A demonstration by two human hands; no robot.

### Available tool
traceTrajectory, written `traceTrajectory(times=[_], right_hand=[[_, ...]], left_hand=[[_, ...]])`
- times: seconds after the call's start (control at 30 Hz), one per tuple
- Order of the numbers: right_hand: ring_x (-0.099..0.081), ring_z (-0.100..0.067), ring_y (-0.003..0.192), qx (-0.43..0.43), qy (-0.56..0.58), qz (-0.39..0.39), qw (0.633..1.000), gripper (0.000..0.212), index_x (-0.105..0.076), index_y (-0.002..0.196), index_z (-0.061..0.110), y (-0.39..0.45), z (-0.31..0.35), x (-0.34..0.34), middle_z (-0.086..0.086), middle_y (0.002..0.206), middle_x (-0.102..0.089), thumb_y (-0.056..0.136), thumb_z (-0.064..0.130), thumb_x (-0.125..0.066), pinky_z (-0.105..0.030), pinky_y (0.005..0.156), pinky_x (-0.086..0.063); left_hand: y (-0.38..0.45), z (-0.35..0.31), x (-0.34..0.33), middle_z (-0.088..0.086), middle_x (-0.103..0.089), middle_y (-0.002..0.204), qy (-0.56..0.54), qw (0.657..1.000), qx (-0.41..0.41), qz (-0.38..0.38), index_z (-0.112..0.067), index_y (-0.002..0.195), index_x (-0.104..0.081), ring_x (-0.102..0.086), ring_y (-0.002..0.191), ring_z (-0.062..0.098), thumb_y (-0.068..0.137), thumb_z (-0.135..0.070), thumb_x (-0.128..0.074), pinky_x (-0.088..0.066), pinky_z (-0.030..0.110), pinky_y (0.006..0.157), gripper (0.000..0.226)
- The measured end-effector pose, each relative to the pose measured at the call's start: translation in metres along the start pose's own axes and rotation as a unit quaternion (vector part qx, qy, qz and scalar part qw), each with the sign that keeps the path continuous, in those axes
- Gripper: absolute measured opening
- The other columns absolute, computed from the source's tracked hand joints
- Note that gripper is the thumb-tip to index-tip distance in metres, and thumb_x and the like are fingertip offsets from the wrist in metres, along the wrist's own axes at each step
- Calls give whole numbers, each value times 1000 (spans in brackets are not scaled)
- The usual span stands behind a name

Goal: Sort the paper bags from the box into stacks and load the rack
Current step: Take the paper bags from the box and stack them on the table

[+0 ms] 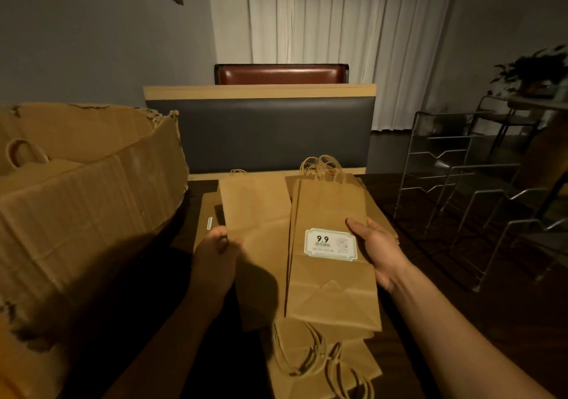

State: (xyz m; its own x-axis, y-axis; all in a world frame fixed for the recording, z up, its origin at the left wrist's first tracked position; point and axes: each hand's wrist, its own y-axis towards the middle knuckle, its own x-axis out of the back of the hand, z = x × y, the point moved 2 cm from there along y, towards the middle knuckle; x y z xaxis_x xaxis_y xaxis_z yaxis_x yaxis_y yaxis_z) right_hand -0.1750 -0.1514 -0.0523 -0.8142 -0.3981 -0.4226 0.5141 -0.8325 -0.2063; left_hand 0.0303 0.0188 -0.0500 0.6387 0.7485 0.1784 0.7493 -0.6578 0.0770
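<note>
A dark wooden desk (445, 321) carries everything here. At its left sits a large torn brown cardboard box (86, 214), and at its right stands a grey wire rack with tiered dividers (461, 189). Between them flat brown kraft paper bags with twisted paper handles lie in stacks: one at the middle (255, 214), one just right of it (378, 214), and what seems another at the near edge (322, 365), dim in shadow.

Dim room: grey wall (92, 35), white curtains (338, 29) behind a booth seat (261, 131) with a brown leather backrest (281, 74) beyond it. A dark wooden table (461, 321) fills the foreground. At right, what appears to be a potted plant (534, 66) stands in shadow.
</note>
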Motion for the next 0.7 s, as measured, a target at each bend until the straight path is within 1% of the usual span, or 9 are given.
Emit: traceTrajectory(times=[0.1, 0.2, 0.27, 0.33, 0.43, 0.47, 0.53, 0.63, 0.7], right_hand=[[-72, -34, 87, -3, 20, -34, 999, 16, -57, 115, 14, 0, 5, 6, -19, 105, -72, 99, 16, -54, -47, 67, -61], [-70, -33, 80, -15, -2, -35, 999, 7, -53, 99, 19, -2, 6, 5, -16, 91, -73, 99, 11, -54, -48, 65, -60], [-71, -30, 72, -7, -40, -34, 999, 12, -55, 98, 18, -4, 5, 0, -12, 77, -74, 98, 6, -54, -46, 60, -60], [-73, -31, 73, -2, -78, -19, 997, 17, -58, 113, 10, -5, 3, -3, -14, 84, -75, 98, 5, -53, -43, 59, -60], [-74, -32, 77, -5, -104, -6, 995, 20, -58, 117, 10, -7, 3, -4, -16, 88, -75, 99, 6, -51, -40, 61, -59], [-74, -29, 74, -11, -105, 3, 994, 17, -59, 114, 11, -7, 4, -4, -15, 88, -74, 99, 7, -50, -37, 59, -58], [-72, -20, 63, -14, -86, 34, 996, 16, -61, 113, 9, -15, 8, -7, -13, 84, -71, 98, 8, -53, -29, 51, -56], [-65, -13, 45, -6, -43, 69, 997, 13, -68, 89, 3, -23, 11, -5, -10, 69, -64, 81, 11, -76, -22, 39, -49], [-65, -13, 46, -2, -45, 79, 996, 21, -63, 73, 7, -25, 11, -6, -10, 68, -63, 93, 5, -58, -24, 40, -49]], left_hand=[[3, -3, 4, 7, -64, 85, -39, 999, -11, -31, -12, 95, -60, -62, 81, 24, 97, -9, -54, -46, 31, 69, 7], [3, -13, 14, 7, -66, 97, -144, 983, -21, -111, -15, 100, -58, -64, 93, 26, 98, -7, -51, -49, 35, 80, 11], [-4, -30, 20, 0, -67, 96, -213, 963, -84, -144, -15, 104, -54, -63, 90, 15, 99, -4, -49, -48, 27, 81, 13], [-15, -47, 23, -13, -72, 93, -236, 951, -146, -134, -19, 106, -54, -61, 80, -7, 100, -3, -48, -45, 10, 78, 18], [-26, -54, 12, 21, -62, 126, -60, 960, -270, -37, -19, 116, -62, -62, 95, -7, 98, -1, -51, -41, 0, 77, 28], [-29, -52, 5, 23, -56, 134, 28, 945, -327, 11, -29, 108, -65, -60, 115, 6, 98, -4, -51, -41, 5, 90, 30], [-31, -46, -3, 0, -49, 147, 138, 899, -412, 62, -40, 95, -64, -35, 143, 19, 95, -15, -49, -23, 16, 115, 29], [-42, -61, 0, -8, -40, 153, 118, 871, -476, 32, -38, 97, -64, -21, 149, 27, 89, -23, -55, -17, 30, 121, 19], [-50, -70, 3, 6, -36, 155, 108, 848, -518, 7, -35, 103, -64, -17, 149, 35, 87, -26, -60, -17, 42, 122, 18]])
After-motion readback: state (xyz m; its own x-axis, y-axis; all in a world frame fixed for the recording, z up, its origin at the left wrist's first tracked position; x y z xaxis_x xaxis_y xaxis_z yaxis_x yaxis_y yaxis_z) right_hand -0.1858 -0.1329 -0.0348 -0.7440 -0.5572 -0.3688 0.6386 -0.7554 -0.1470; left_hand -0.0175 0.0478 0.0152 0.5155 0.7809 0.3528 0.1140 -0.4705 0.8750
